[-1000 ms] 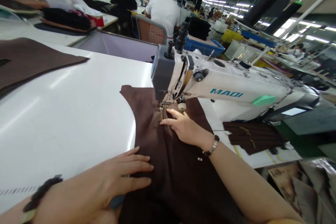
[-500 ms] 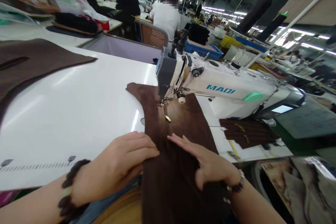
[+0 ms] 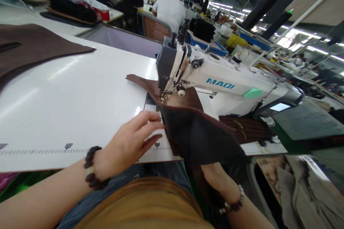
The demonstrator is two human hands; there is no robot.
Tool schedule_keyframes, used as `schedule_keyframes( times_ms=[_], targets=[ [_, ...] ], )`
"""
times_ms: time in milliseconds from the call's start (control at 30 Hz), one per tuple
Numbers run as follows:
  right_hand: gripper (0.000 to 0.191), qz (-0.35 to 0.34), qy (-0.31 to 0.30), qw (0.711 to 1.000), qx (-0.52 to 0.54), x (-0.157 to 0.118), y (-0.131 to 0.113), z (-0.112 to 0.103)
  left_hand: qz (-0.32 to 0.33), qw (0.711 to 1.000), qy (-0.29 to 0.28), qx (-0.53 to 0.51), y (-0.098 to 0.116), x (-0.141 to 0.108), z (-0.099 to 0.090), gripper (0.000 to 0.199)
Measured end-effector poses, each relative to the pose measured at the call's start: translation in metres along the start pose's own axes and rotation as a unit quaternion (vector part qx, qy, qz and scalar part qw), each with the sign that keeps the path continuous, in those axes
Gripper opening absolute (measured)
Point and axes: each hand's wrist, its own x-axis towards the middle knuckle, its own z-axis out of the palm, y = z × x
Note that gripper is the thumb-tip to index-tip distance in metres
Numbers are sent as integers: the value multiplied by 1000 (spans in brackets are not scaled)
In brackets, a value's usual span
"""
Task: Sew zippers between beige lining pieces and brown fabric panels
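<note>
A white sewing machine [image 3: 220, 82] stands over the brown fabric piece [image 3: 188, 100], whose far part lies beneath the needle area. The near part is lifted and folded over, showing a black underside. My left hand [image 3: 134, 139] is just left of the fold above the white table, fingers apart and slightly curled, with nothing visible in it. My right hand [image 3: 217, 177] is under the raised fabric at the right; its fingers are hidden by the cloth.
Another brown piece [image 3: 40, 46] lies at the far left of the white table [image 3: 80, 96]. Brown pieces with zippers [image 3: 242, 128] are stacked under the machine's right end. Grey-brown pieces [image 3: 292, 189] lie lower right. A person [image 3: 170, 9] sits beyond.
The near part of the brown fabric has been lifted and turned over, hiding the zipper. My right hand has gone down beneath it. My left hand has come off the fabric. The view has shifted slightly.
</note>
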Motion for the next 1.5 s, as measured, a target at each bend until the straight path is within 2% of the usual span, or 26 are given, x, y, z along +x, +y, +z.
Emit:
schedule_keyframes(
  times_ms=[67,133,300,400,600,767,967,1167,1300,1500],
  targets=[
    [53,27,7,1000,15,-1,2,1,21,998,-54,21,3,-16,11,13],
    [55,41,9,999,29,0,-5,1,42,996,-69,33,9,-24,20,16],
    [57,-48,-36,998,-3,3,-24,-2,103,992,-65,44,21,-20,26,33],
    [54,-57,-51,997,-16,3,-22,-3,106,992,-53,50,21,-18,24,42],
    [54,-59,-69,996,-12,7,-21,-8,100,994,-47,23,21,-23,24,45],
    [49,-117,-102,987,-29,17,-34,-15,103,993,-61,3,18,-29,28,41],
    [45,-158,-109,980,-47,22,-37,-17,117,990,-78,2,16,-34,30,32],
    [45,-147,-118,981,-45,25,-43,-20,103,989,-101,10,16,-33,29,38],
    [44,-123,-132,983,-47,28,-46,-22,108,989,-100,5,16,-32,28,38],
    [48,-126,-139,981,-41,29,-44,-20,121,988,-100,12,14,-34,27,36]
  ],
)
